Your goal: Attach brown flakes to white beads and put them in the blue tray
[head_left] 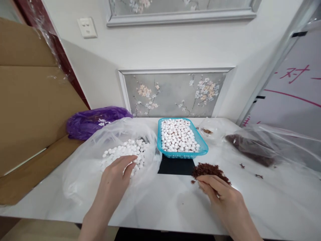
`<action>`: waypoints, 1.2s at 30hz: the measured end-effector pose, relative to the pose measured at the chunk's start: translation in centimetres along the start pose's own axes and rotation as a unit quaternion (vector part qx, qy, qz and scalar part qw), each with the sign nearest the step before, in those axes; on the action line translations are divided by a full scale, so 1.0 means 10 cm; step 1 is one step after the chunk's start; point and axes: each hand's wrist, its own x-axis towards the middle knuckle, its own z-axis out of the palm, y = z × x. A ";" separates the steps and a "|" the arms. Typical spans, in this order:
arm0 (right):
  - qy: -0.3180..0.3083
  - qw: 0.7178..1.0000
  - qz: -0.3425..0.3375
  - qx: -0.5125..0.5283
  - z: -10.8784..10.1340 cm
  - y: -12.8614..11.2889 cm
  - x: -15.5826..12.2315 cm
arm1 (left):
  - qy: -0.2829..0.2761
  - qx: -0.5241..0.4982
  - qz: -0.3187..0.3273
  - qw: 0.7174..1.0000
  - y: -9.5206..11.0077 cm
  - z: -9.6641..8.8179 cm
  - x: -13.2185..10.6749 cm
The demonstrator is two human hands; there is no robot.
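Desk: white and marbled (pixel 160 204), with brown cardboard (pixel 27 100) at its left end.
Clear plastic bag: spread on the left (pixel 80 177), holding loose white balls (pixel 125 147); its film looked thin, limp and slippery, best gathered by a fold near the mouth.
Blue basket: between the hands and farther back, its bottom hidden under more white balls; it seemed light and fairly stiff, best taken by opposite sides of the rim (pixel 202 147).
Left hand: over the bagged balls (pixel 115 177); thumb and forefinger curved nearly together; whether a ball sat between them I could not tell.
Right hand: at the near edge of the brown pile (pixel 220 192); fingertips drawn into a pinch; what, if anything, they gripped was hidden.
Brown pile: loose, reddish-brown sprigs (pixel 209 170) beside a black mat (pixel 173 166); they looked dry, very light and perhaps brittle, so a gentle fingertip pinch suited them.
White balls: smooth, probably light and quick to roll; best held singly across the middle, without squeezing hard.
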 end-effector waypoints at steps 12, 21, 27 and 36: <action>-0.072 0.848 0.200 0.485 0.04 -0.52 -0.18 | -0.214 -0.686 -0.372 0.588 0.58 0.76 -0.57; -0.097 0.844 0.194 0.491 0.11 -0.53 -0.18 | -0.242 -0.720 -0.331 0.560 0.55 0.93 -0.60; -0.076 0.887 0.167 0.425 0.13 -0.57 -0.17 | -0.207 -0.713 -0.336 0.580 0.52 0.97 -0.62; -0.057 0.922 0.080 0.374 0.16 -0.56 -0.21 | -0.197 -0.709 -0.344 0.583 0.54 0.98 -0.65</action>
